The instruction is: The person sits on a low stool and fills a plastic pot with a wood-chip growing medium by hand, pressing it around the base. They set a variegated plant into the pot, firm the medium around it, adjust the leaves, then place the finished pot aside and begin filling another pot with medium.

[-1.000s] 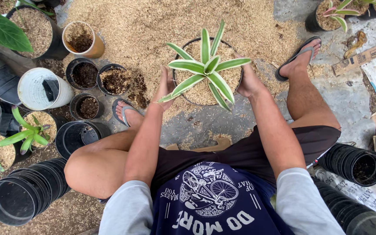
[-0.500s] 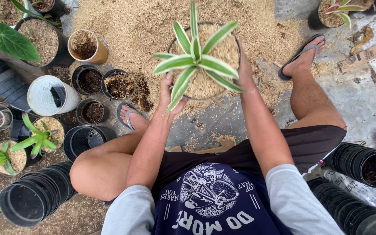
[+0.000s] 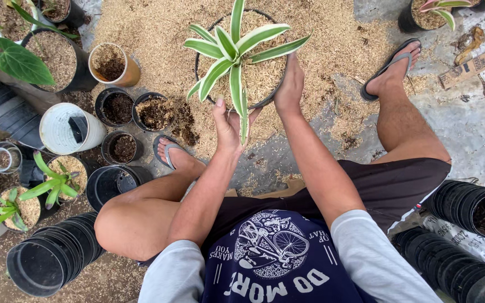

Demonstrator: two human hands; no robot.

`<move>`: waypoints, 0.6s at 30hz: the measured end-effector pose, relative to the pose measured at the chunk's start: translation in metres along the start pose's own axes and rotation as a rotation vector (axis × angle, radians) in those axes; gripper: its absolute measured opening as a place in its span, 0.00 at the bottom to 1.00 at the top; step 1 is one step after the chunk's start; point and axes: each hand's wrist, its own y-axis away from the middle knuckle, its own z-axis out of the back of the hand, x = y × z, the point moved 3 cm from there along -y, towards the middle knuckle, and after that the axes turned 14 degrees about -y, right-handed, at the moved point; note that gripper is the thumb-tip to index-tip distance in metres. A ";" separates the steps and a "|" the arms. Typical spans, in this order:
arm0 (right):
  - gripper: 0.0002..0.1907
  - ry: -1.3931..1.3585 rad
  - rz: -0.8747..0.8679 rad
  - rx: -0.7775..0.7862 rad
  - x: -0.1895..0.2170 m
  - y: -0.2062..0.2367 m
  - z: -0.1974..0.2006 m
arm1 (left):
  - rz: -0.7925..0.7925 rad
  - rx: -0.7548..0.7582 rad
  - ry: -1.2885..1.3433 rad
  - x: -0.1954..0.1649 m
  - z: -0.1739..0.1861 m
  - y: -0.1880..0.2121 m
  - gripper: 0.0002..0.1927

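Potted plant pushed away across the husk pile, both hands clasped on its rim.

The black pot (image 3: 241, 92) with the green-and-white striped plant (image 3: 234, 53) now sits toward 12 o'clock, farther from the body than half a second ago and much farther than a second ago, when it stood closer in between the knees. The left hand (image 3: 228, 126) clamps the near rim at about 6 o'clock of the pot, and the right hand (image 3: 291, 84) grips the rim at about 4 o'clock; the arms are stretched out more than before. The pot seems packed with pale husk, so filling looks finished. At 9 o'clock small soil pots (image 3: 118, 106) and a white bucket (image 3: 65, 132) stand unmoved; stacked empty pots (image 3: 49, 261) lie at 8 o'clock.
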 end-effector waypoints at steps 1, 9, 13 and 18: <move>0.29 0.017 -0.149 0.046 -0.018 0.001 0.000 | 0.003 -0.015 -0.022 -0.001 0.001 0.000 0.56; 0.30 0.437 -0.503 0.419 -0.049 -0.021 0.040 | 0.207 -0.010 -0.029 -0.038 0.027 -0.020 0.57; 0.53 -0.567 -0.675 0.700 0.019 -0.030 0.040 | 0.344 0.147 -0.224 -0.050 0.038 -0.027 0.60; 0.57 -0.351 -0.732 0.690 0.046 -0.008 0.049 | 0.535 0.002 -0.495 -0.051 0.040 -0.027 0.61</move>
